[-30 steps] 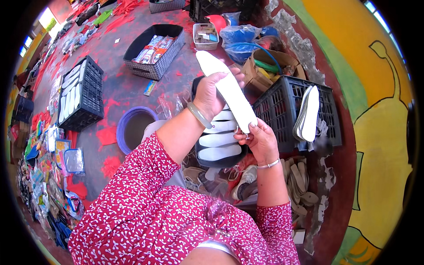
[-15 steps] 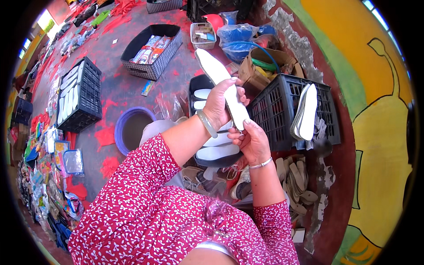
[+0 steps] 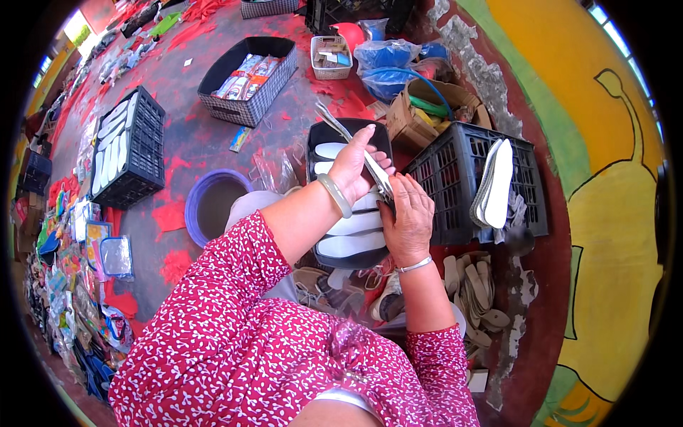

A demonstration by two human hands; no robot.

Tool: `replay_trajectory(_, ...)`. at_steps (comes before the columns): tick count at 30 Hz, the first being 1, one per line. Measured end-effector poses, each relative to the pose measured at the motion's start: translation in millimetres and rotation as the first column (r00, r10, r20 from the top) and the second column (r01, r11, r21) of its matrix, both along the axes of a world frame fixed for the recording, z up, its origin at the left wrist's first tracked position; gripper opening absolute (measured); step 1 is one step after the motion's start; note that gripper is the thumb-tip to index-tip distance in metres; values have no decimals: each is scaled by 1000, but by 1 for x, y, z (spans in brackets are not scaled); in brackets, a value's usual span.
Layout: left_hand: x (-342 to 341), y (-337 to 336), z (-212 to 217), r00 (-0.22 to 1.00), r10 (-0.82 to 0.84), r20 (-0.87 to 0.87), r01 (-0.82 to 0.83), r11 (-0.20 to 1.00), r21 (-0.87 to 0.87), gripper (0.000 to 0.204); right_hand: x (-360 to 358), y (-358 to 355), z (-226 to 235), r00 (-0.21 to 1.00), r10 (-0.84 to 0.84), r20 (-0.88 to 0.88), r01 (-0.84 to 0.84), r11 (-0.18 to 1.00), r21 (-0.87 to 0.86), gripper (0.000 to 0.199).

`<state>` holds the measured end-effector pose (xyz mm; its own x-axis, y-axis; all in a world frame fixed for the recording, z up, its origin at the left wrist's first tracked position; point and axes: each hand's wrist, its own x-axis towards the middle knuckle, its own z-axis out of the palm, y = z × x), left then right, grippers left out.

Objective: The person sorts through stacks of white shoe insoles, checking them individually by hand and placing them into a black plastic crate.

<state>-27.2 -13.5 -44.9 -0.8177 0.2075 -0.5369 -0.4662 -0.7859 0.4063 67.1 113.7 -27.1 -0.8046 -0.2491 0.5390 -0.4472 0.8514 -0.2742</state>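
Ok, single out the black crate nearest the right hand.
The crate beside the cardboard box, just right of the right hand; the far-left crate and top crate stand farther off.

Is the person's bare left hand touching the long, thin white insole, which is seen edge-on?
Touching. The head view shows the left hand holding the white insole between its thumb and fingers.

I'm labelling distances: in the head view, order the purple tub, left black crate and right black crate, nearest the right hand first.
1. Right black crate, just right of the right hand.
2. Purple tub, to the left.
3. Left black crate, farther left.
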Motion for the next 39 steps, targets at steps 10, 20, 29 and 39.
replay_trajectory(10,4,3,18,902,-36,-431,140,967,213,58,-8,20,-8,926,263,272,148,410,-900,18)
replay_trajectory(20,-6,-34,46,793,56,-606,92,973,210,53,-3,34,4,601,707,373,553,-31,-833,35)
replay_trajectory(29,6,-32,56,690,-46,-722,192,974,121,61,-1,30,10,539,757,371,484,82,-871,40)
replay_trajectory(39,-2,-40,54,701,-31,-713,124,989,78,54,-2,37,18,531,730,431,493,147,-857,39)
